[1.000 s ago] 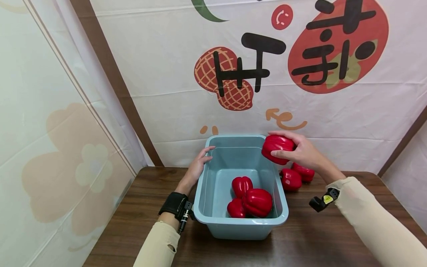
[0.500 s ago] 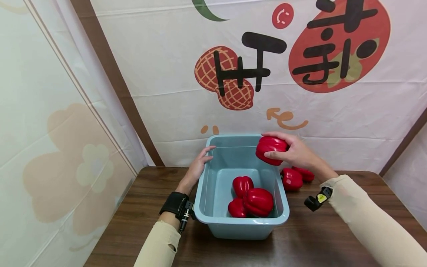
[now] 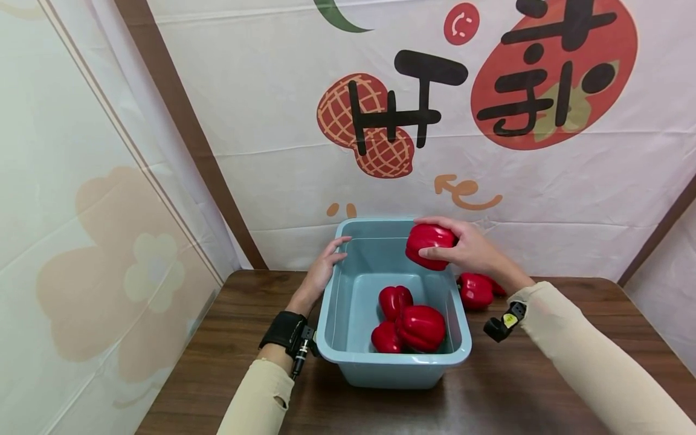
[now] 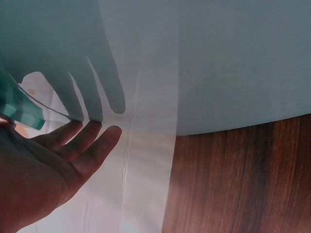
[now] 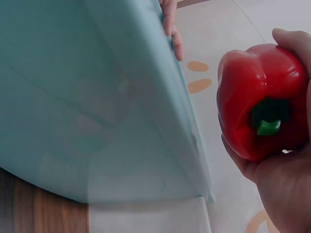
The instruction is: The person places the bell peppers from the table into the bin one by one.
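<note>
A red bell pepper [image 3: 429, 246] is in my right hand [image 3: 470, 249], which grips it from the right, above the far right part of a light blue plastic basin [image 3: 394, 359]. Its green stem shows in the right wrist view. Three more red bell peppers lie inside near the basin's front right, a large one [image 3: 422, 328] among them. My left hand [image 3: 318, 275] rests at the basin's left rim with two digits reaching over it. In the left wrist view, extended fingers [image 4: 97, 150] touch the outer wall.
On the brown wooden table [image 3: 544, 362], a red bell pepper [image 3: 475, 291] lies right of the basin, with another [image 3: 497, 289] partly hidden behind my right wrist. A printed white cloth [image 3: 283, 151] hangs behind the table.
My right hand has carried the bell pepper leftward, from above the basin's right rim to over its inside. The left hand and the peppers in the basin have stayed put.
</note>
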`<move>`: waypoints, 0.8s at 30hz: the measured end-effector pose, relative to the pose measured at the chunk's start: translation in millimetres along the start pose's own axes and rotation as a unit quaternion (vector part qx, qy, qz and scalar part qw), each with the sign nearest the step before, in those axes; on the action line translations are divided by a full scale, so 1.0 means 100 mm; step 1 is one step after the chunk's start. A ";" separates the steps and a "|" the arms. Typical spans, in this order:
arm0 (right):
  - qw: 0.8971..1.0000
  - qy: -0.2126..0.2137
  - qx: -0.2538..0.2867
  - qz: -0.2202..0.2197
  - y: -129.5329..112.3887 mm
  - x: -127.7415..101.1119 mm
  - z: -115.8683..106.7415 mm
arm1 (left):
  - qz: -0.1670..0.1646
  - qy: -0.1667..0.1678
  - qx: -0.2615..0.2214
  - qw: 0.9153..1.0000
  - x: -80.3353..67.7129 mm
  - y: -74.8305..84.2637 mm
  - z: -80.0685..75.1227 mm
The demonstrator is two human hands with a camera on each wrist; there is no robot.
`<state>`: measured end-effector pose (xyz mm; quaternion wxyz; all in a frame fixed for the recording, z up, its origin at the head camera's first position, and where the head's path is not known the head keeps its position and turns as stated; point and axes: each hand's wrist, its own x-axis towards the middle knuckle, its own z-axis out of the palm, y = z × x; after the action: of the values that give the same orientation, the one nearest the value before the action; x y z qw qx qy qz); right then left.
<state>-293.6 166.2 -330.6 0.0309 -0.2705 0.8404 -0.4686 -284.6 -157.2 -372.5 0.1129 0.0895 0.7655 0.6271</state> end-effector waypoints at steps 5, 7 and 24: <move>1.000 -0.010 0.018 -0.006 0.03 0.03 0.04 | 0.003 0.000 -0.004 1.000 0.00 0.00 0.00; 1.000 -0.013 0.023 -0.009 0.04 0.04 0.06 | 0.005 0.001 -0.005 1.000 0.00 0.00 0.01; 0.997 -0.037 0.061 -0.006 0.12 0.08 0.18 | 0.011 0.003 -0.007 1.000 0.14 -0.19 -0.02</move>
<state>-299.8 153.0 -348.7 0.0757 -0.2908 0.8070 -0.5084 -298.8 -159.3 -391.5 0.1041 0.0949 0.7605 0.6339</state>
